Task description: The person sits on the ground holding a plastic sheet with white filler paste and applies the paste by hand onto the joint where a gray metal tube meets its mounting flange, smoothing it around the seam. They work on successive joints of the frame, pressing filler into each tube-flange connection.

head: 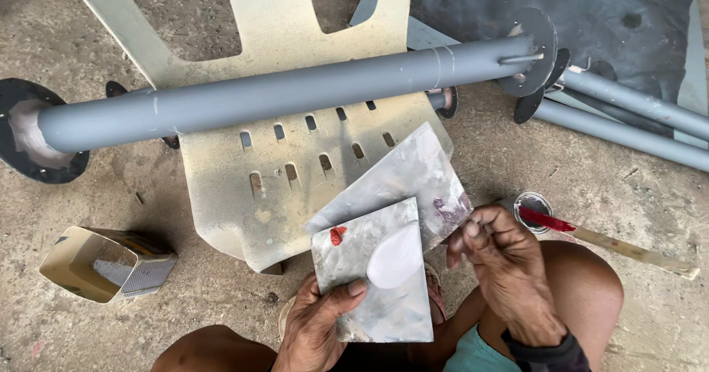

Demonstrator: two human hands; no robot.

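- Card (384, 269), a grey smeared square with a white putty blob (395, 255) near its right edge and a red dab (337, 235) at its upper left corner, sits low in the middle of the view, over the person's lap and off the floor (88, 202).
- Left hand (317, 328) grasps the card's lower left corner, thumb on top.
- Right hand (509, 269) is clenched around the lower edge of a second, larger sheet (402, 176) that lies tilted behind the card; what else it pinches I cannot tell.
- To mix well, I judge: keep the card level, thumb clear of the putty, and fold the red in evenly.
- Beside the right hand, a small tin (533, 211) stands on the floor with a red-tipped stick (613, 245) across it.
- Grey pipe (281, 95) lies across a pale chair (295, 173); a box (103, 265) lies near the floor's left edge.
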